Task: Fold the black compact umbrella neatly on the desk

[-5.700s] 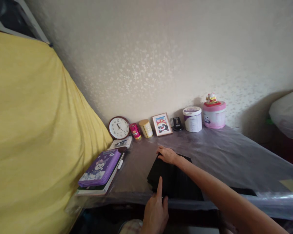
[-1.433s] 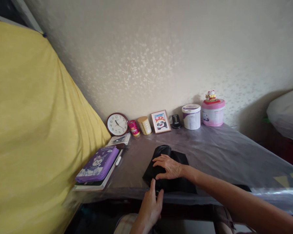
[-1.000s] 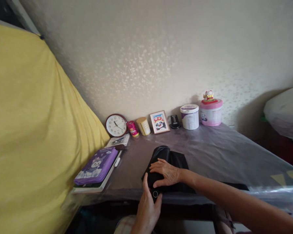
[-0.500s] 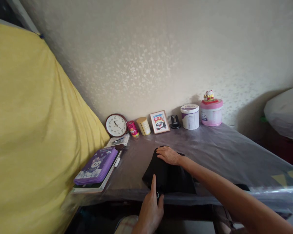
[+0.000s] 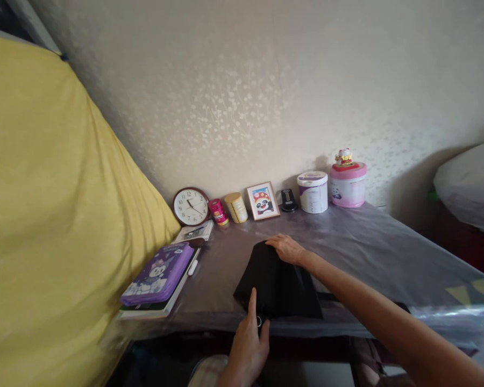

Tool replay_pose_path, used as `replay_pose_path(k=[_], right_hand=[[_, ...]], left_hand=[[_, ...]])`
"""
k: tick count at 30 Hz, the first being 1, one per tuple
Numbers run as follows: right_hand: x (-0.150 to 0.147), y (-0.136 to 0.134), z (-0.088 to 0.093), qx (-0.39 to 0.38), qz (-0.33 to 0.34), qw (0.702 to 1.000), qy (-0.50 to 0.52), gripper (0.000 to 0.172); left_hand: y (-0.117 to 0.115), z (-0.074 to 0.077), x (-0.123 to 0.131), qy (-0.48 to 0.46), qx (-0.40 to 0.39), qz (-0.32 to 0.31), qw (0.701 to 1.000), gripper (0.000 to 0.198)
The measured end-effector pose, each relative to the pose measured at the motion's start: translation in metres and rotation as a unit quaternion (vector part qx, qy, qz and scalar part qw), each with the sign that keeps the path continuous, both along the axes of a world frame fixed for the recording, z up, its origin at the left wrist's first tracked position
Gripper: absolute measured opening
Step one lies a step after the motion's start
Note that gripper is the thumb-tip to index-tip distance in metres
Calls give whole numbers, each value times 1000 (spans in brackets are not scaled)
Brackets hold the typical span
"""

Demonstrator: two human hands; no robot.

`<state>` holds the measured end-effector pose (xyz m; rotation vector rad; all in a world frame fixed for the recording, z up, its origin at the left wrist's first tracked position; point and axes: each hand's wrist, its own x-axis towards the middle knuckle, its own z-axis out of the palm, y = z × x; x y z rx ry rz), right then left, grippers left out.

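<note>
Black fabric on a table, worked by 2 bare hands. The black fabric (image 5: 262,277) lies at the lower center of the frame, on the near part of the grey-covered table (image 5: 355,239), its near edge close to the table's front edge. The left hand (image 5: 248,346), bottom center, points its index finger up along the fabric; its thumb and remaining fingers appear to close around a dark end with a pale ring (image 5: 259,322). The right hand (image 5: 287,249), right of center, lies over the fabric's far edge with fingers bent; whether it pinches the cloth or merely rests on it cannot be told.

Progress, as judged from the layout: the left portion is laid out in a broad, fairly smooth panel, whereas the right portion spreads loosely and is not yet gathered in; no fastening is visible.

Compared with the frame 1.0 s earlier, the right hand has moved from the fabric's middle to its far edge, and the rounded bulge there has flattened. Compared with 0.5 s earlier, this hand sits slightly farther right. The clock (image 5: 191,206) and purple case (image 5: 157,274), at left, keep their places on the table.
</note>
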<state>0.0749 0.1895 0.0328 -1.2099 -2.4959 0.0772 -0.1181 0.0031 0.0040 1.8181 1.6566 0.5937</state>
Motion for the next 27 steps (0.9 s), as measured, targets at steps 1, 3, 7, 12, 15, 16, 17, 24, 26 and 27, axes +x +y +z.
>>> replay_pose_path(k=[1,3,7,12,15,16,17,24,26,27], right_hand=[[4,3,0,-20,-44,999,-2,41],[14,10,1,-54,-105,993,-1,39],[41,18,-1,-104,-151,983,3,32],[65,16,-6,-169,-172,971,11,24],[68,13,-7,-215,-161,963,36,25],[68,12,-6,-232,-160,958,47,24],[67,12,-6,-250,-161,953,59,23],[66,9,-2,-335,-180,911,158,21],[68,8,0,-356,-181,896,193,19],[69,6,1,-367,-180,888,211,18]], left_hand=[[0,0,0,-4,-1,-1,1000,65],[-1,2,0,-12,-5,-1,1000,66],[-2,7,1,-19,-8,5,1000,67],[-3,10,2,-15,-32,23,999,68],[-3,10,2,-6,-36,27,999,68],[-3,9,2,-4,-38,27,999,69],[-2,9,2,-3,-41,28,999,69],[-2,10,3,10,-42,29,999,71],[-2,10,4,5,-44,28,999,72],[-3,10,4,2,-48,28,998,72]])
